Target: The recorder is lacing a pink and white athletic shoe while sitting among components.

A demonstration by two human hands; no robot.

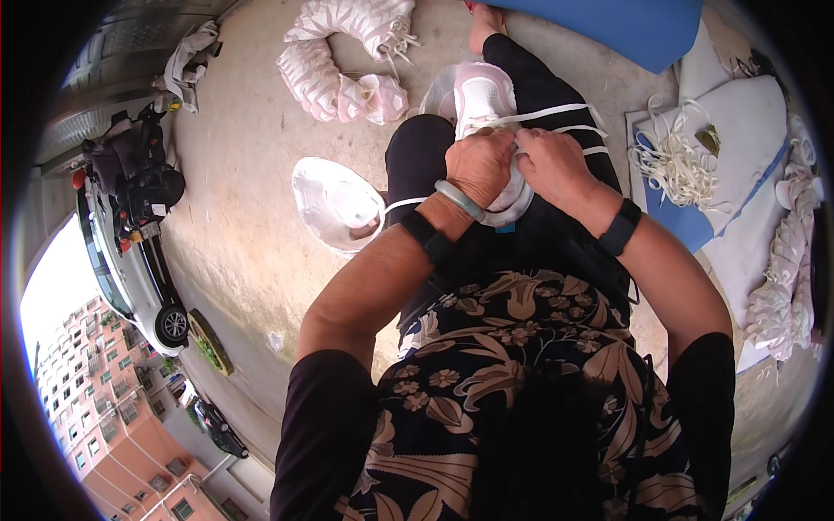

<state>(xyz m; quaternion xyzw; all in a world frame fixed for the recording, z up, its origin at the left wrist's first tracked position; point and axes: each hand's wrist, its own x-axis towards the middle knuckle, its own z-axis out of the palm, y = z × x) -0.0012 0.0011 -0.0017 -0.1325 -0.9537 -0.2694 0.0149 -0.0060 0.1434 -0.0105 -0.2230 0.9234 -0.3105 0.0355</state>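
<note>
A pink-and-white shoe upper point(483, 92) lies across my lap, its toe pointing away from me. My left hand point(480, 163), with a pale bangle and a black band at the wrist, bends its fingers closed over the lacing area. Beside it, my right hand point(556, 165) pinches at the same spot, thumb and fingers together. White shoelace point(556, 111) strands run from the shoe to the right over my dark trouser leg, and another length comes out left of my left wrist. My fingers partly hide the eyelets and the lace between them.
A curved row of nested shoe uppers point(323, 82) lies on the concrete floor at the upper left. Below it sits a white rounded container point(317, 195). At right are heaped white laces point(682, 169) on sheeting and more stacked uppers point(773, 300). A parked scooter point(130, 169) stands far left.
</note>
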